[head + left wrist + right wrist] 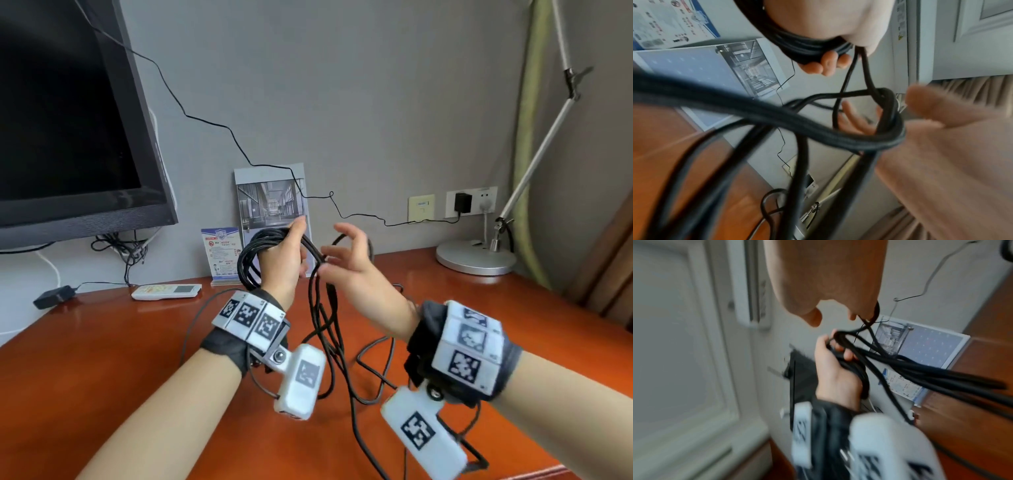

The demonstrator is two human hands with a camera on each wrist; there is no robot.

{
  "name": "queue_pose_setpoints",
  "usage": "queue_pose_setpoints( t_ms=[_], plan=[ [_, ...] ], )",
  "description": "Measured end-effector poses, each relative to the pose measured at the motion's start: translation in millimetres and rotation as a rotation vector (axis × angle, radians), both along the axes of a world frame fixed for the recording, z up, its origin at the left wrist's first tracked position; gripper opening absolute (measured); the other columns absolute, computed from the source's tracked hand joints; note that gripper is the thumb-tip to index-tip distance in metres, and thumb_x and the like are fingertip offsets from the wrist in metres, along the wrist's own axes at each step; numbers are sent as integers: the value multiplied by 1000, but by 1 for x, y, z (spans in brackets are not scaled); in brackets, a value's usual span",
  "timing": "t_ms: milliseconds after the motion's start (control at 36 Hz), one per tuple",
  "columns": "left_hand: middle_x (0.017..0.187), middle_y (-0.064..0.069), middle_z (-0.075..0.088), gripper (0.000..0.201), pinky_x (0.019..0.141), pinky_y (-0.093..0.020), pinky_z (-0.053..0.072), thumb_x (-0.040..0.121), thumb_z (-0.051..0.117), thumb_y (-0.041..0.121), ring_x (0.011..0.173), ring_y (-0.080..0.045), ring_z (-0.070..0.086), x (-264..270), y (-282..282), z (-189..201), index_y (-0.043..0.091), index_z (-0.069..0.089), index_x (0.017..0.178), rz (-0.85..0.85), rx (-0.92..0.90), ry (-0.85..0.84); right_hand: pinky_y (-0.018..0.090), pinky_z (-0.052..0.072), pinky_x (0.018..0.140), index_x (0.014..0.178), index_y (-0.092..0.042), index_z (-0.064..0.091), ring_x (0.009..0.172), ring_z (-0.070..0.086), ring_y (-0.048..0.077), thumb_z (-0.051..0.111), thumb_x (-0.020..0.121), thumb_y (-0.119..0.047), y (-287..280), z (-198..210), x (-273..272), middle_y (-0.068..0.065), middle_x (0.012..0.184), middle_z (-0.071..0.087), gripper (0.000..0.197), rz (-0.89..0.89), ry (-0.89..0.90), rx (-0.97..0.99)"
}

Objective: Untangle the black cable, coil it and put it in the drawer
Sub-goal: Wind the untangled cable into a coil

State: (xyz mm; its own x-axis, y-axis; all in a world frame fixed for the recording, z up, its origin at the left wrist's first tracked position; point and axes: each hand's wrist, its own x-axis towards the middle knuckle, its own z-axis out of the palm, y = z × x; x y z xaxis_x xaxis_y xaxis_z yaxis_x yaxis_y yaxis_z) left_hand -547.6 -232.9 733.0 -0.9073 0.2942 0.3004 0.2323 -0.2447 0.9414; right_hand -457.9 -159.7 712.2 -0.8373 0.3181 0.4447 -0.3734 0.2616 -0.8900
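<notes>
My left hand [284,257] is raised over the orange-brown desk [102,359] and grips a coil of the black cable [251,255], fingers curled round the bundle [807,47]. My right hand [346,260] is just to its right with fingers spread and nearly straight. A loop of the cable [342,237] runs over those fingers [851,116]. From both hands loose strands [329,325] hang down and lie tangled on the desk between my wrists. In the right wrist view the left hand [835,369] holds the coil below the right hand [828,272]. No drawer is in view.
A dark monitor [68,120] stands at the left, with a white remote [166,292] and a power adapter [53,296] below it. A calendar card [274,202] and a small sign [221,253] lean on the wall. A lamp base [476,257] sits at the right, below wall sockets [471,202].
</notes>
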Motion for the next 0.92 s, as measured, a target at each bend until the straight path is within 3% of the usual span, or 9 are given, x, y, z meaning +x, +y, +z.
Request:
queue_pose_setpoints(
  t_ms=[139,194,250,389,611,694,750,806,917],
  plan=[
    [39,7,38,19,41,-21,28,87,55,19,35,-9,32,-1,-3,11,21,67,73,17,50,79,26,52,71,143,-9,25,88,57,19,46,92,0,55,21,20,9,114,43,56,-291,20,-427],
    [40,7,40,20,42,-22,27,86,54,16,35,-10,32,-2,-5,17,17,65,69,26,37,88,9,46,56,135,0,38,75,58,6,53,91,0,77,21,36,8,107,45,46,-374,-131,-284],
    [43,7,41,20,41,-21,25,85,56,13,36,-11,31,-2,-3,22,14,60,64,31,34,82,5,39,47,117,-5,53,71,56,11,65,86,-5,88,21,46,3,94,53,34,-346,-299,-295],
    [39,10,40,28,43,-20,27,84,57,16,36,-12,33,0,9,29,16,50,57,33,-119,215,44,50,79,128,-7,47,103,53,31,40,99,-13,86,18,67,11,121,47,30,-331,-525,-104],
    [31,9,35,39,47,-22,33,85,58,29,35,-14,37,2,19,53,17,42,52,120,-157,234,27,44,80,133,-27,44,95,53,15,43,93,-53,34,-14,114,-2,130,51,48,-50,-1063,872],
    [30,10,34,38,44,-20,34,85,58,30,35,-13,37,7,23,61,17,40,54,133,-143,221,25,43,67,147,-22,26,67,46,10,37,89,-67,15,-37,125,-3,110,53,74,109,-1236,869],
    [31,11,34,35,45,-20,34,83,58,30,38,-15,38,14,26,66,18,41,56,128,-141,227,32,48,85,152,-24,5,91,57,21,41,82,-73,10,-53,123,2,133,48,93,126,-1229,822],
    [33,11,33,33,46,-20,34,82,57,29,39,-16,38,22,31,70,18,40,56,103,-140,239,33,49,86,151,-27,-5,104,55,27,49,78,-74,5,-62,114,6,147,37,102,108,-1154,718],
    [33,11,29,29,43,-19,31,84,56,27,37,-14,34,43,42,76,18,41,60,31,-137,269,41,50,89,138,-15,26,109,55,32,63,78,-59,-15,-76,93,10,128,46,84,9,-1096,810]
  ],
)
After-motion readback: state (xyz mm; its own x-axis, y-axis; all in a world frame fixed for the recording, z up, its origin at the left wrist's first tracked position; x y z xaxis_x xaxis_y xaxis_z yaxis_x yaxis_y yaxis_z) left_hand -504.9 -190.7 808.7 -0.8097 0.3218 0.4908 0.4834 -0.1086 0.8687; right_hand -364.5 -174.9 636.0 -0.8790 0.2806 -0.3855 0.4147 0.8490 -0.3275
